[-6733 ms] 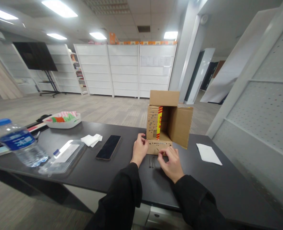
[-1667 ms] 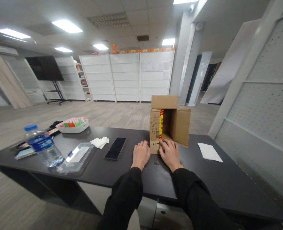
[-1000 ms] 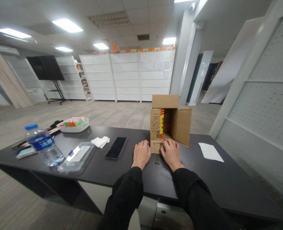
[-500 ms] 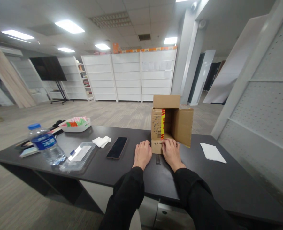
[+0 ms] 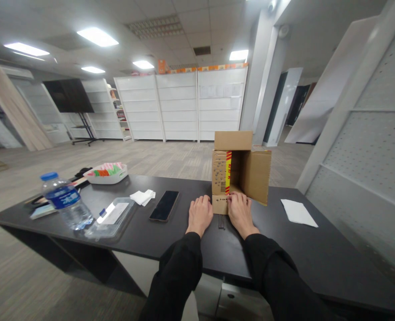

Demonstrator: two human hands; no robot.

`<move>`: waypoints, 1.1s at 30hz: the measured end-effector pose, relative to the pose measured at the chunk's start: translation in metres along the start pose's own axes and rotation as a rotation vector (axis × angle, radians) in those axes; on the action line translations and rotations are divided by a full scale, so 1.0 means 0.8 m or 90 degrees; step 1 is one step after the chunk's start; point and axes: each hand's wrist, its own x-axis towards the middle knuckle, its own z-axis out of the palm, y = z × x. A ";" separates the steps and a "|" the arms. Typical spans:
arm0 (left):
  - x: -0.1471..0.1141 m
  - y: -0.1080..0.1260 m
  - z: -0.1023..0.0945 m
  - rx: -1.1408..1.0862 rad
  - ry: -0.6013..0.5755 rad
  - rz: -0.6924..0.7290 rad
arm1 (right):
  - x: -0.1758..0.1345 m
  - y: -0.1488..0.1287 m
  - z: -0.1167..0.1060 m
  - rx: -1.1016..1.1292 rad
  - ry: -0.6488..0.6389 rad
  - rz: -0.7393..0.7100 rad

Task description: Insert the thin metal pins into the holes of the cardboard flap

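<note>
A cardboard box [image 5: 219, 171] stands on the dark desk with its opening towards me and flaps folded out. Its low front flap [image 5: 219, 207] has a row of small dark holes. My right hand [image 5: 240, 210] is closed over the right part of that flap, fingers bent at its upper edge; the thumb is mostly hidden. Just left of the flap, my left hand [image 5: 200, 215] rests on the desk, fingers loosely bent and slightly apart, the nearest fingertip by the box's edge. Several thin dark screws or nails [image 5: 221, 222] lie side by side in front of the flap, between my hands.
Left of my hands are a phone [image 5: 164, 206], crumpled tissue [image 5: 142, 197], a clear plastic case [image 5: 115, 216], a water bottle [image 5: 65, 200] and a white basket [image 5: 106, 178] of colourful packets. Folded white paper [image 5: 298, 212] lies to the right. A perforated panel [image 5: 378, 147] borders the right side.
The whole view has shifted very slightly. Both hands keep the same places at the box, and the objects on the desk have not visibly moved.
</note>
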 end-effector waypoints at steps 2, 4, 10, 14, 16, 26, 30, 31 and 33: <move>0.000 0.000 0.000 -0.002 0.000 -0.001 | 0.000 0.001 0.001 0.001 0.005 -0.002; 0.000 0.000 -0.001 -0.003 0.002 0.001 | 0.000 0.001 0.002 0.005 0.011 -0.002; 0.001 0.001 -0.002 0.001 -0.002 0.002 | 0.000 0.000 0.004 0.005 0.020 0.001; 0.000 0.000 0.000 0.001 0.002 0.002 | 0.000 -0.001 0.003 0.003 0.024 0.004; 0.000 -0.001 0.001 0.001 0.004 0.002 | 0.001 -0.002 0.002 0.000 0.023 0.006; 0.000 0.001 -0.001 -0.004 0.001 -0.003 | 0.005 -0.005 0.000 -0.006 -0.008 0.029; 0.000 0.000 0.000 0.001 0.005 -0.001 | 0.008 -0.008 -0.002 -0.013 -0.025 0.045; 0.000 0.000 0.001 0.002 0.006 0.001 | 0.010 -0.010 -0.004 -0.016 -0.031 0.051; 0.000 0.000 0.002 0.004 0.006 0.001 | 0.012 -0.013 -0.007 -0.025 -0.045 0.060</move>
